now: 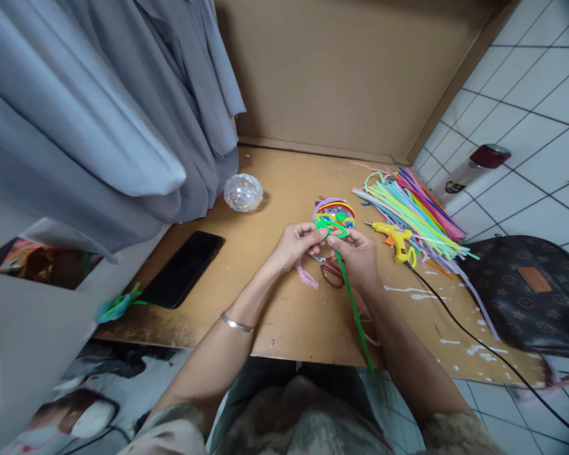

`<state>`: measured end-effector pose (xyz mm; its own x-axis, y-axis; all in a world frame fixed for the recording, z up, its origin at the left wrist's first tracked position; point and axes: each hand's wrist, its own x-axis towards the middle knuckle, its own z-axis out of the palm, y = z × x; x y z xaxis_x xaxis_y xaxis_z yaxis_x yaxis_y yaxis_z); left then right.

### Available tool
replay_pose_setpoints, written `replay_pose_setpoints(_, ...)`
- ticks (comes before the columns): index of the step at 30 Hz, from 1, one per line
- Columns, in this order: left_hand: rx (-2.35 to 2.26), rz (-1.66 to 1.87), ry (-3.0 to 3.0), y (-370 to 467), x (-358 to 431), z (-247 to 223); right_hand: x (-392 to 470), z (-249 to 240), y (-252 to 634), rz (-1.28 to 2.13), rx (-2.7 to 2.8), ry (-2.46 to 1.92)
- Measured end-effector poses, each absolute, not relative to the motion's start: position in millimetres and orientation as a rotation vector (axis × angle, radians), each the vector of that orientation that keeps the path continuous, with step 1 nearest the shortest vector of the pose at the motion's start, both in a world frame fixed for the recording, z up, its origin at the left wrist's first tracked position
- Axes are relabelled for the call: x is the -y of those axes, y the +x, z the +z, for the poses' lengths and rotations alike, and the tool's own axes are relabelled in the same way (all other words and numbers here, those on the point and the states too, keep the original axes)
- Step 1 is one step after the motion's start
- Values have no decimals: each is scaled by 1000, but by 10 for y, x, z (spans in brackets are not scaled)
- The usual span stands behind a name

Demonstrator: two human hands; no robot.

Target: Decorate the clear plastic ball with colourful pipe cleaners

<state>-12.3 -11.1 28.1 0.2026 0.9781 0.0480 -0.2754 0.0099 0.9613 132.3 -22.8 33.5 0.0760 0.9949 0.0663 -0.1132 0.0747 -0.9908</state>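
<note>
Both hands meet over the middle of the wooden table. My left hand [298, 245] pinches a green pipe cleaner [354, 309] near its bent end, where a loop shows. My right hand [358, 254] grips the same pipe cleaner just below the loop, and its long tail hangs toward the table's front edge. Just beyond the fingers sits a small round piece wound with colourful strands [337, 207], partly hidden by the hands. Scissors with dark red handles [332, 273] lie beneath the hands, beside a pink fuzzy scrap [307, 277].
A yellow glue gun [394, 241] with a black cord lies right of the hands, before a heap of coloured pipe cleaners [408, 205]. A clear bowl-like ball [243, 193] and a black phone [184, 268] are at left. A dark patterned bag [531, 303] occupies the right end.
</note>
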Motion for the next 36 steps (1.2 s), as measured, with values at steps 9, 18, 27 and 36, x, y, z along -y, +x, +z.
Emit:
replay_pose_setpoints(9, -853, 1386, 1102, -143, 66, 274, 227, 269, 1315, 1225, 1111, -1112)
replay_pose_setpoints(18, -895, 1422, 1083, -108, 98, 291, 256, 265, 1360, 1254, 1208, -1055)
replay_pose_setpoints(27, -839, 1337, 1088, -32, 132, 263, 241, 223, 1337, 1156, 1185, -1107)
replay_pose_setpoints(36, -774, 1358, 1083, -25, 133, 240, 266, 312, 1313, 1104, 1124, -1153)
